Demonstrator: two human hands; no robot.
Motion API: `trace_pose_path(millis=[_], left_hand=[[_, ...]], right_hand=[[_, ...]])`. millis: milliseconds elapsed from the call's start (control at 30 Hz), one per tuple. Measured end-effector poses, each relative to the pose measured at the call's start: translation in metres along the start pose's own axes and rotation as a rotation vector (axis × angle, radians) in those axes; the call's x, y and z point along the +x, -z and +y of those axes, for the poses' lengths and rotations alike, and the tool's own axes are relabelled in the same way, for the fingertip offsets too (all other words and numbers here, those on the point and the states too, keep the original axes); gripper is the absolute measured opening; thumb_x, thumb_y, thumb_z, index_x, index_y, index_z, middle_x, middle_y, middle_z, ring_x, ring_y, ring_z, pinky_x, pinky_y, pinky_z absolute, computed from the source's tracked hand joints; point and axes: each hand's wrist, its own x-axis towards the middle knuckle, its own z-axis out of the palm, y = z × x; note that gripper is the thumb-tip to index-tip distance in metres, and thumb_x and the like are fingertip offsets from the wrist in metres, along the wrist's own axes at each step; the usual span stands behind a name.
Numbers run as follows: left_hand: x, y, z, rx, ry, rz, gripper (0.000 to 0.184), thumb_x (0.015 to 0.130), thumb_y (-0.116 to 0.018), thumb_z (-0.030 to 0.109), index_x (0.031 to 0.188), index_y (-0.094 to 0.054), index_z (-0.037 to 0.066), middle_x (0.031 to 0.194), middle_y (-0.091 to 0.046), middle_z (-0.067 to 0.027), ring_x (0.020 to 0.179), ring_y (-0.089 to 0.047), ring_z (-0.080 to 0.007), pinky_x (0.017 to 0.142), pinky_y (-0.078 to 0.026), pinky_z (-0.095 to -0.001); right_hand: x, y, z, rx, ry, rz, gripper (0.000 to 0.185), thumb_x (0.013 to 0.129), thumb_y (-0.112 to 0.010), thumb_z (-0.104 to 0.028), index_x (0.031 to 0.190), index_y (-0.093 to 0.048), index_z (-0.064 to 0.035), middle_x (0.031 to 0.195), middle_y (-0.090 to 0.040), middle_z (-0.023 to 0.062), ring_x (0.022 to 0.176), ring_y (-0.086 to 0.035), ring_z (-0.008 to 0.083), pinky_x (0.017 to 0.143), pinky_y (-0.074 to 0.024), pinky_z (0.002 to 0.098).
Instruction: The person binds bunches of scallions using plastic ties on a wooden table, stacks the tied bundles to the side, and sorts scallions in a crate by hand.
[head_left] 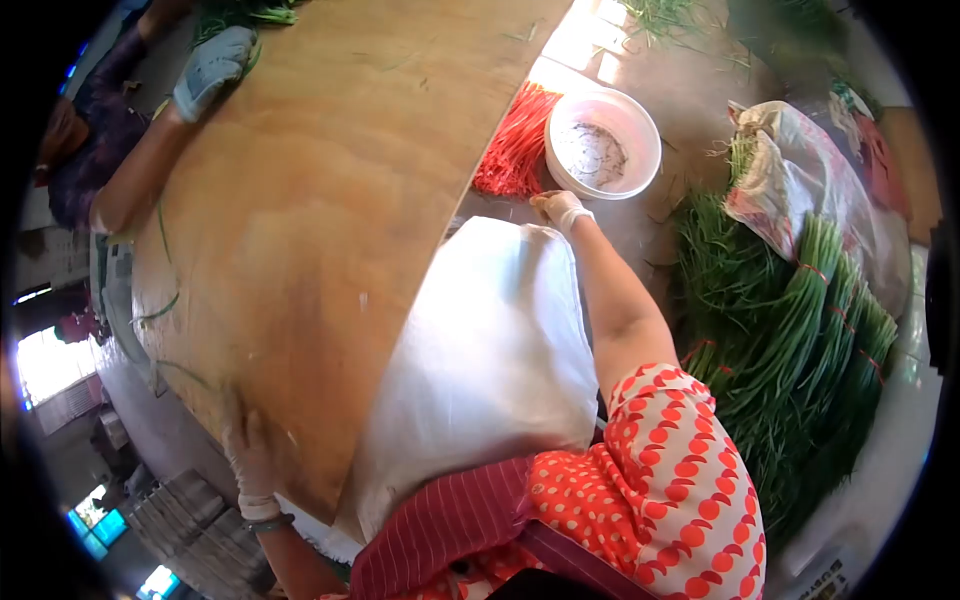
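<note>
Head view: nearest, the left hand (250,455), in a thin pale glove, lies blurred at the table's near-left edge, fingers loosely extended with nothing visible in them. Smooth, softly creased white sheeting (490,330) drapes beside the right edge of the flat, wood-grained table (300,220). Just past the sheeting, the right hand (560,208) has its fingers bunched at the near end of the thin, glossy red strips (515,150); whether it grips one, I cannot tell. These lie off the table's right edge, beside a round white plastic bucket (603,143). Good handling here would probably mean pinching one strip by its tip and drawing it out lengthwise, so that the rest stay aligned. Rightward lie slender, limp green-stalk bundles (800,320), banded red. Farthest, a co-worker's gloved hand (215,72) rests at the table's far-left edge.
</note>
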Motion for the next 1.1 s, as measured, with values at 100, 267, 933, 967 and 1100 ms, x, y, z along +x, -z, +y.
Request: trace_pose_path(millis=[100,267,933,967,1100], left_hand=[[0.012,0.002,-0.025,-0.14,0.294,0.13,0.043,0.094,-0.044,0.02,0.13,-0.041,-0.004,0.139,-0.038,-0.0173,0.129,-0.033,-0.0247,0.107,-0.024,-0.0357],[0.005,0.007,-0.04,-0.288,0.448,0.308,0.044,0.095,-0.043,0.021,0.131,-0.04,-0.004,0.138,-0.037,-0.0161,0.127,-0.035,-0.026,0.106,-0.026,-0.0346],[-0.001,-0.001,0.005,-0.619,0.327,0.478,0.036,0.095,-0.044,0.017,0.127,-0.046,-0.001,0.132,-0.043,-0.0121,0.119,-0.042,-0.0216,0.1,-0.034,-0.0336],[-0.004,0.0,0.003,-0.641,0.317,0.508,0.036,0.095,-0.044,0.017,0.127,-0.046,-0.001,0.132,-0.043,-0.0121,0.119,-0.042,-0.0216,0.1,-0.034,-0.0336],[-0.032,0.0,-0.04,-0.367,0.124,0.468,0.035,0.092,-0.047,0.013,0.123,-0.049,-0.002,0.13,-0.044,-0.0156,0.119,-0.044,-0.0262,0.1,-0.035,-0.0352]], right_hand=[[0.027,-0.026,-0.021,-0.123,-0.046,0.179,0.026,0.079,-0.067,-0.025,0.096,-0.067,-0.0057,0.076,-0.064,0.0077,0.065,-0.059,0.0165,0.065,-0.0468,0.0283],[0.033,-0.047,-0.081,-0.455,-0.116,0.181,0.065,0.076,-0.066,-0.042,0.13,-0.046,-0.0133,0.119,-0.057,0.0146,0.112,-0.053,0.0273,0.095,-0.0407,0.0372],[-0.114,0.029,-0.052,0.43,-0.13,-0.298,0.027,0.089,-0.057,-0.024,0.108,-0.061,-0.0064,0.082,-0.063,-0.0017,0.063,-0.056,0.0063,0.056,-0.0425,0.0215],[-0.132,0.039,-0.07,0.563,0.004,-0.31,0.027,0.088,-0.058,-0.025,0.108,-0.061,-0.0064,0.081,-0.062,-0.0023,0.063,-0.055,0.006,0.057,-0.0426,0.0212],[-0.185,0.071,-0.14,0.719,0.205,-0.272,0.03,0.087,-0.061,-0.023,0.109,-0.061,-0.0036,0.081,-0.06,-0.0018,0.064,-0.053,0.007,0.058,-0.0425,0.0197]])
